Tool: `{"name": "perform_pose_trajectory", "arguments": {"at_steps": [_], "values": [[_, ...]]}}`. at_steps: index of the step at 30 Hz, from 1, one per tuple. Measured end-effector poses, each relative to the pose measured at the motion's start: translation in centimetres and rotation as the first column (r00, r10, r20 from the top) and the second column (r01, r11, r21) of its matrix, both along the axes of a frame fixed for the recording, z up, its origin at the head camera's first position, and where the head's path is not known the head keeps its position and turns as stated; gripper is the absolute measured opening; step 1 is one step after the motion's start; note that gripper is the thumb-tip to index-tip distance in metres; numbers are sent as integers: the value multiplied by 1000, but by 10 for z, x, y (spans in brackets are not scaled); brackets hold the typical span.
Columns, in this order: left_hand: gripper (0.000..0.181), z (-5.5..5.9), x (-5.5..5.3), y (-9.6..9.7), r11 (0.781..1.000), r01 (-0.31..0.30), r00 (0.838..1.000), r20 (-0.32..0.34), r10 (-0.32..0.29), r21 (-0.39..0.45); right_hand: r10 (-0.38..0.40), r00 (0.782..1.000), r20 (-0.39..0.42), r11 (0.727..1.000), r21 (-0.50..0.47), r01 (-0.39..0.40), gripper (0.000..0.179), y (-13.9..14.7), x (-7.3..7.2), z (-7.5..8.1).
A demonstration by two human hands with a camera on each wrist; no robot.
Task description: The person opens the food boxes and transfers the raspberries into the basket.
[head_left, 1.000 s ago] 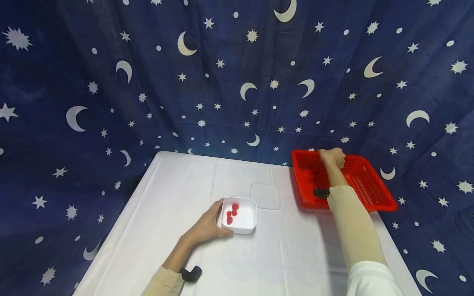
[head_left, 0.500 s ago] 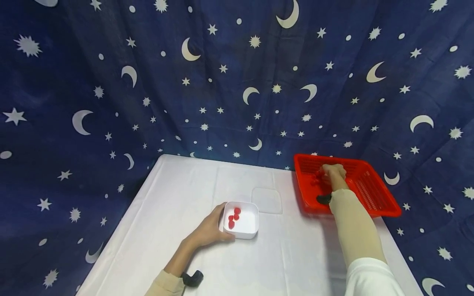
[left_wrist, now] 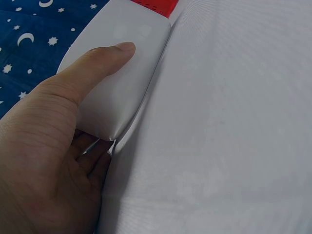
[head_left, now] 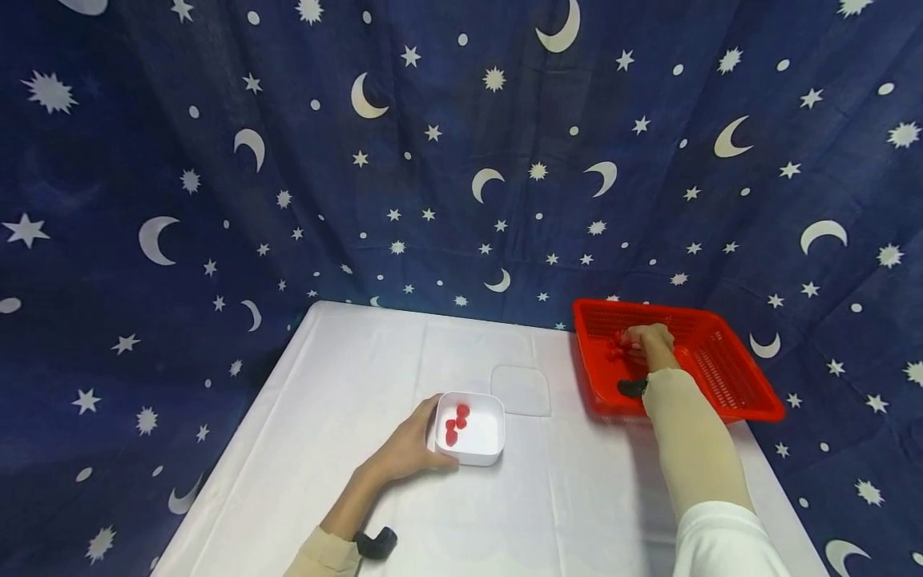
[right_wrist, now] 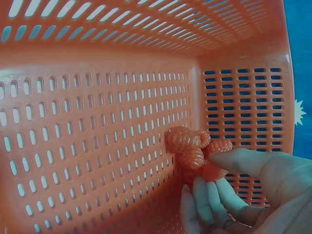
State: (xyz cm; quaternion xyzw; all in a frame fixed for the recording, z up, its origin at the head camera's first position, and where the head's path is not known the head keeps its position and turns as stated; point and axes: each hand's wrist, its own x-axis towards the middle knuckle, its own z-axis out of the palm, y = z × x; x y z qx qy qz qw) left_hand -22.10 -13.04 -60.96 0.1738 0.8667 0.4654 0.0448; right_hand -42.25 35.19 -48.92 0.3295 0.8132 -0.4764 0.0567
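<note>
My left hand (head_left: 407, 445) grips a small white square box (head_left: 486, 437) by its left side. In the left wrist view the thumb (left_wrist: 105, 61) lies along one wall and the fingers curl behind the box. Several red raspberries (head_left: 452, 437) lie inside, on the left half of its floor. My right hand (head_left: 649, 340) reaches down into the red basket (head_left: 750, 393). In the right wrist view its thumb and fingers pinch a raspberry (right_wrist: 214, 171) at the edge of a small cluster of raspberries (right_wrist: 183, 139) near the basket's corner.
A thin clear square lid (head_left: 521, 391) lies flat on the white tablecloth (head_left: 360, 353), just behind and right of the box. The slotted basket stands at the table's back right. A dark blue curtain (head_left: 433, 184) with moons and stars hangs behind the table.
My right hand has gone from above the basket's back rim down into it, to the raspberries. The left hand still holds the box in place. The head view has shifted slightly.
</note>
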Motion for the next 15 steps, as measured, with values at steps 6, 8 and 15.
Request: {"name": "perform_pose_trajectory", "arguments": {"at_steps": [6,8,15], "values": [[121,-2,1,1,1000,1,1000,-1,-1,-1,13,1000,17,1000,-6,-13,57,-1,5,9],[121,-1,1,0,1000,1,1000,1,-1,2,18,1000,18,1000,14,-19,61,-1,6,12],[121,-1,-2,-2,1000,2,1000,-6,-2,-10,195,979,51,909,365,-200,64,3,5,20]]}}
